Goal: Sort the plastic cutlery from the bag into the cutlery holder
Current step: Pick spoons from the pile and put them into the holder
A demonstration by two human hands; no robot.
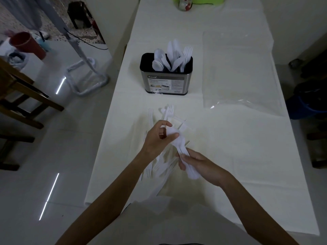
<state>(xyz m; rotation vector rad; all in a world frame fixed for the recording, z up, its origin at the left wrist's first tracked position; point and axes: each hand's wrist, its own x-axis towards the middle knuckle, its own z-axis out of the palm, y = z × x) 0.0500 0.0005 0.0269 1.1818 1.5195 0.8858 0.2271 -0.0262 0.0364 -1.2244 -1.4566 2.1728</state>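
A steel cutlery holder [166,82] with a black rim stands mid-table, holding white plastic spoons, knives and forks upright in separate sections. Loose white plastic cutlery [159,167] lies scattered on the white tablecloth near me. My right hand [200,165] grips a bundle of white spoons [180,147] by the lower end. My left hand [157,138] pinches the upper end of the same bundle. A white fork [169,110] lies just beyond my left hand. The clear plastic bag [238,71] lies flat to the right of the holder.
A jar [184,3] and a green object [203,0] sit at the table's far end. A wooden chair [19,96] and a red bucket [26,44] stand on the floor to the left. A dark bin [307,101] is on the right.
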